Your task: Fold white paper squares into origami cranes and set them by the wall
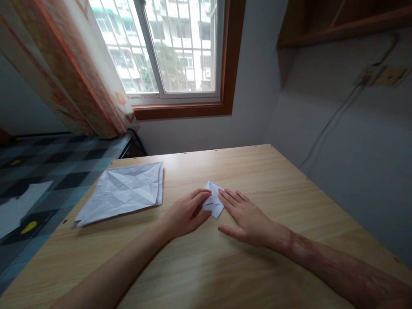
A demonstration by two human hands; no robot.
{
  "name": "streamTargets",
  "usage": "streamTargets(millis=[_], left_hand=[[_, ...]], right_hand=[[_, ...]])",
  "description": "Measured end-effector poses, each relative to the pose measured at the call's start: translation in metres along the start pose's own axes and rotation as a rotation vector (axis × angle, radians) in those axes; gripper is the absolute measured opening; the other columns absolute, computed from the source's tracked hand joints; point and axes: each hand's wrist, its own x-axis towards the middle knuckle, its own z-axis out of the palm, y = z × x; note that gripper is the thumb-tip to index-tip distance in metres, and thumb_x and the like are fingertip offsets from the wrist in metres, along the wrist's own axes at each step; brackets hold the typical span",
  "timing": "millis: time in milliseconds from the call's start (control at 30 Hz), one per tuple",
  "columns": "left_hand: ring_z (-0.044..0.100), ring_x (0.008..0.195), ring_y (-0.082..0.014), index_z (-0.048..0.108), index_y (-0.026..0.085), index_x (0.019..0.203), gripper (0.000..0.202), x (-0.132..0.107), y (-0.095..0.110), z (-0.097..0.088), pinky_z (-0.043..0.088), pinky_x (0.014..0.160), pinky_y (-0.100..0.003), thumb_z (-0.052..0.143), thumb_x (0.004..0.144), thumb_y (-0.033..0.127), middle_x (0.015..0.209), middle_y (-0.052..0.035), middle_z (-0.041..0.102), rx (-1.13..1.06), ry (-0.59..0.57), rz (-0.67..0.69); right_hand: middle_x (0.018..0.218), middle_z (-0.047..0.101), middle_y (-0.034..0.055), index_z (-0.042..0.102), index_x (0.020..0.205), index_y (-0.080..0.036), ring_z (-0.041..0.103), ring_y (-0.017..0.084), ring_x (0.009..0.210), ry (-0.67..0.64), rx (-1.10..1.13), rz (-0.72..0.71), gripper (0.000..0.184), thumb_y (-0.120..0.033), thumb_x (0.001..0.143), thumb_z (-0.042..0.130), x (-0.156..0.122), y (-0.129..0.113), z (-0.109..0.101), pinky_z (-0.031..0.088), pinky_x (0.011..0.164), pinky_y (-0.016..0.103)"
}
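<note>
Half-curled left hand (185,214), flat right hand (249,216) touch paper (216,207)

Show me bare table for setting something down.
The table is bare beyond the right hand to the far edge and, nearer, between the forearms. Crowded: left, under the creased sheets, and middle, where the left hand and right hand touch the folded paper.

Left hand (186,212) hid part of the left side of the folded paper (216,201), right hand (247,216) some of its right edge. Frame cut off the near end of the table (193,268) and top of the shelf (347,32). Wall socket (388,77) came out blurred.
</note>
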Motion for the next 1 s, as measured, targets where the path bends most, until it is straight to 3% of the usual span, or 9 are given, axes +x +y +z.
streamTargets(millis=[67,167,267,367,467,567,700,867,1000], left_hand=[[0.071,0.133,-0.0257,0.065,0.025,0.134,0.024,0.001,-0.002,0.001,0.058,0.118,-0.042,0.054,0.112,0.029,0.146,-0.0113,0.071,0.012,-0.044,-0.007],[0.070,0.136,-0.0244,0.068,0.025,0.130,0.029,0.001,-0.005,0.004,0.057,0.120,-0.041,0.043,0.115,0.025,0.154,-0.0115,0.066,0.009,-0.016,-0.061],[0.068,0.141,-0.0262,0.064,0.025,0.142,0.033,0.001,-0.007,0.006,0.058,0.119,-0.042,0.046,0.114,0.025,0.165,-0.0128,0.056,0.030,0.022,-0.093],[0.061,0.149,-0.0275,0.058,0.026,0.156,0.045,0.002,-0.008,0.007,0.052,0.126,-0.047,0.047,0.113,0.023,0.166,-0.0115,0.059,0.084,-0.014,-0.058],[0.061,0.150,-0.0274,0.060,0.026,0.158,0.048,0.003,-0.011,0.008,0.050,0.128,-0.050,0.046,0.112,0.021,0.162,-0.0095,0.064,0.122,-0.073,-0.022],[0.055,0.156,-0.0262,0.059,0.027,0.161,0.050,0.002,-0.014,0.007,0.045,0.132,-0.051,0.047,0.112,0.022,0.168,-0.0082,0.059,0.144,-0.092,-0.033],[0.045,0.163,-0.0266,0.049,0.026,0.168,0.054,0.000,-0.014,0.003,0.035,0.137,-0.054,0.046,0.116,0.036,0.175,-0.0091,0.048,0.186,-0.151,-0.085],[0.034,0.169,-0.0333,0.031,0.023,0.177,0.086,-0.003,-0.010,0.000,0.025,0.139,-0.057,0.059,0.107,0.065,0.181,-0.0156,0.032,0.206,-0.225,-0.051],[0.038,0.167,-0.0357,0.035,0.021,0.176,0.089,-0.002,-0.010,0.000,0.028,0.137,-0.058,0.060,0.105,0.069,0.180,-0.0180,0.033,0.228,-0.220,-0.067]], right_hand=[[0.182,0.029,0.0189,0.032,0.176,-0.015,0.030,0.036,0.170,-0.001,0.001,-0.003,0.093,-0.067,0.105,0.061,0.000,-0.001,-0.001,0.024,0.140,0.058],[0.182,0.032,0.0176,0.031,0.177,-0.016,0.030,0.035,0.170,-0.003,0.008,-0.015,0.092,-0.065,0.105,0.062,0.000,-0.002,-0.003,0.025,0.139,0.059],[0.181,0.034,0.0160,0.030,0.177,-0.018,0.030,0.035,0.170,0.003,0.020,-0.027,0.091,-0.063,0.105,0.063,0.000,-0.003,-0.005,0.024,0.139,0.060],[0.182,0.033,0.0158,0.030,0.177,-0.018,0.030,0.035,0.170,-0.003,0.016,-0.032,0.092,-0.062,0.104,0.064,0.000,-0.003,-0.006,0.024,0.140,0.059],[0.182,0.034,0.0156,0.030,0.177,-0.017,0.030,0.035,0.170,-0.006,0.021,-0.042,0.093,-0.061,0.104,0.065,0.000,-0.002,-0.006,0.025,0.139,0.059],[0.180,0.037,0.0148,0.031,0.177,-0.018,0.033,0.035,0.169,-0.007,0.035,-0.082,0.090,-0.059,0.104,0.065,0.000,-0.003,-0.006,0.025,0.139,0.059],[0.177,0.043,0.0156,0.036,0.175,-0.019,0.039,0.035,0.166,0.008,0.051,-0.158,0.086,-0.056,0.104,0.066,0.001,-0.004,-0.006,0.025,0.139,0.059],[0.174,0.049,0.0162,0.044,0.171,-0.017,0.044,0.035,0.163,0.028,0.067,-0.210,0.078,-0.052,0.105,0.064,0.002,-0.005,-0.009,0.032,0.137,0.056],[0.169,0.056,0.0138,0.047,0.169,-0.020,0.050,0.033,0.159,0.031,0.099,-0.235,0.069,-0.045,0.107,0.062,0.003,-0.006,-0.011,0.034,0.136,0.054]])
